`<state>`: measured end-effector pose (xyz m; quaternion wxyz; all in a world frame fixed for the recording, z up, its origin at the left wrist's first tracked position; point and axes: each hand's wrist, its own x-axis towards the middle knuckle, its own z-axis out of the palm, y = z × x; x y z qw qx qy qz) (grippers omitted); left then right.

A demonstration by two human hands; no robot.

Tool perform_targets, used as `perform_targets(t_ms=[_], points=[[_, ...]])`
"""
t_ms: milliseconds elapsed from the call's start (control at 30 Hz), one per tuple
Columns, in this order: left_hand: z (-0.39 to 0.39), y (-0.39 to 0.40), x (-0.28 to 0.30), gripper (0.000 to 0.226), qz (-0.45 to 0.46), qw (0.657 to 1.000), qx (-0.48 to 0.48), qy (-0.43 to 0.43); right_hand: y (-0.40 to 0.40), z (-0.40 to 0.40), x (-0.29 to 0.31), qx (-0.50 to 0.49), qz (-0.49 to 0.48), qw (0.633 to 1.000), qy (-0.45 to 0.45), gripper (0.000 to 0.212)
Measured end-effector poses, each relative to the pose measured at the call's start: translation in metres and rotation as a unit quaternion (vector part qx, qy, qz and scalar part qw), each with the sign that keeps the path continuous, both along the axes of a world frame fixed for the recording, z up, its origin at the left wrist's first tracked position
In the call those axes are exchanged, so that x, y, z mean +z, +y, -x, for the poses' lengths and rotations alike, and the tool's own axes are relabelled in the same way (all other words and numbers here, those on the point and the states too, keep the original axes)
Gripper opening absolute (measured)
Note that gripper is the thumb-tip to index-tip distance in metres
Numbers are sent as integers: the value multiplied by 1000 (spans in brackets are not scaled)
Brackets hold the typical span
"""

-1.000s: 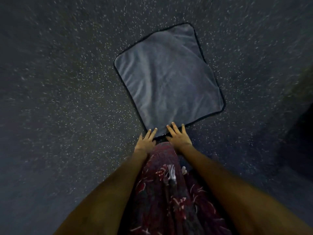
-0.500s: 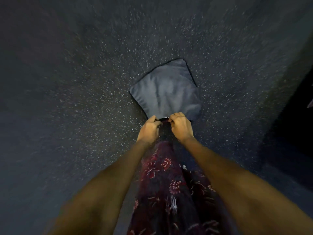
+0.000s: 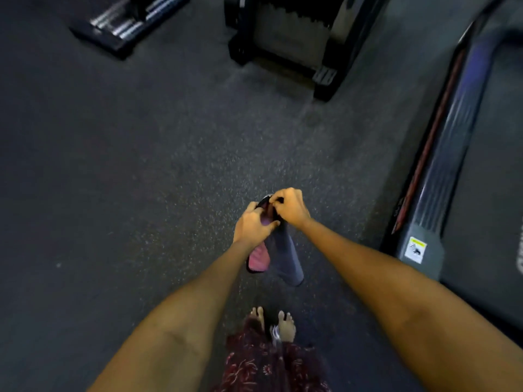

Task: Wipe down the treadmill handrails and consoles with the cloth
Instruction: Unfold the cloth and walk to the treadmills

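Note:
The cloth (image 3: 284, 256) hangs bunched in front of me above the speckled floor, grey on one side and pink on the other. My left hand (image 3: 253, 224) grips its top from the left. My right hand (image 3: 290, 206) pinches the black edge at the top from the right. The two hands touch each other over the cloth. The treadmill (image 3: 455, 176) lies along the right side; only its deck, side rail and rear end show. Its handrails and console are out of view.
A black weight machine frame (image 3: 285, 49) stands at the top centre. A dumbbell rack (image 3: 127, 21) sits at the top left. Dark speckled rubber floor (image 3: 113, 165) spreads to the left and ahead. My bare feet (image 3: 273, 323) show below the hands.
The cloth lay flat on the floor and both hands reached down to its near edge. Now it is lifted and hangs from both hands, and the view has risen to show the gym equipment.

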<state>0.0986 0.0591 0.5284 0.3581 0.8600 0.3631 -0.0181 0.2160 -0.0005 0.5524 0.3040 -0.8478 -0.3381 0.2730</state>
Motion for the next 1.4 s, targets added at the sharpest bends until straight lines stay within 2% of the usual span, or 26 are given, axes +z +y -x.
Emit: perform_targets(t_ms=[133, 267, 567, 667, 733, 800, 900, 1000, 1100, 1200, 1267, 1400], points=[[10, -4, 68, 43, -40, 999, -20, 5, -8, 7, 86, 13, -22, 1000, 5, 28], [18, -5, 123, 35, -56, 997, -49, -31, -15, 11, 154, 58, -17, 998, -10, 32], [27, 8, 211, 35, -92, 987, -96, -91, -9, 35, 249, 45, -39, 994, -95, 32], [37, 21, 234, 27, -111, 982, -115, -99, -6, 45, 264, 89, -15, 983, -161, 27], [44, 32, 246, 24, -117, 980, -112, -117, -8, 52, 269, 154, 43, 966, -203, 22], [51, 41, 256, 22, -127, 975, -121, -136, -13, 62, 271, 201, 109, 944, -238, 31], [62, 50, 265, 27, -167, 960, -187, -127, -17, 72, 279, 181, 74, 944, -264, 28], [72, 57, 271, 36, -212, 945, -234, -80, -22, 73, 293, 155, 21, 949, -275, 23], [75, 61, 278, 39, -248, 926, -284, -39, -29, 71, 298, 164, 79, 929, -323, 24], [70, 56, 290, 36, -262, 906, -328, -43, -30, 77, 299, 186, 158, 895, -375, 33], [68, 51, 295, 35, -257, 902, -340, -68, -28, 84, 296, 193, 152, 899, -363, 42], [68, 50, 301, 36, -265, 891, -361, -77, -30, 89, 297, 177, 122, 903, -373, 30]])
